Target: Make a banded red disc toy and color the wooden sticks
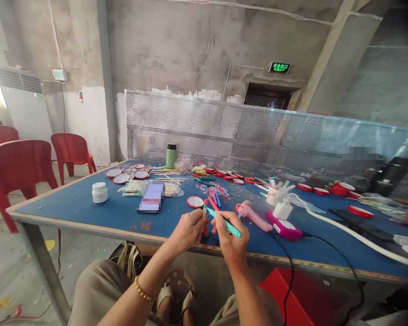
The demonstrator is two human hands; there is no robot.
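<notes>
We sit at a blue worktop (88, 203) in a bare concrete room, with a perforated metal screen (258, 131) along its far edge, 3 red chairs (20, 167) to the left and a green exit sign (279, 68) over a dark doorway. Round red-rimmed discs (122, 175), a white jar (99, 192), a green flask (170, 156) and a pink tool (251, 215) lie about. Our right hand (231, 237) has its grip closed on a teal stick (224, 222), slanted over the near edge. Our left hand (189, 228) pinches a small orange-tipped piece (205, 207) beside the stick's upper end.
</notes>
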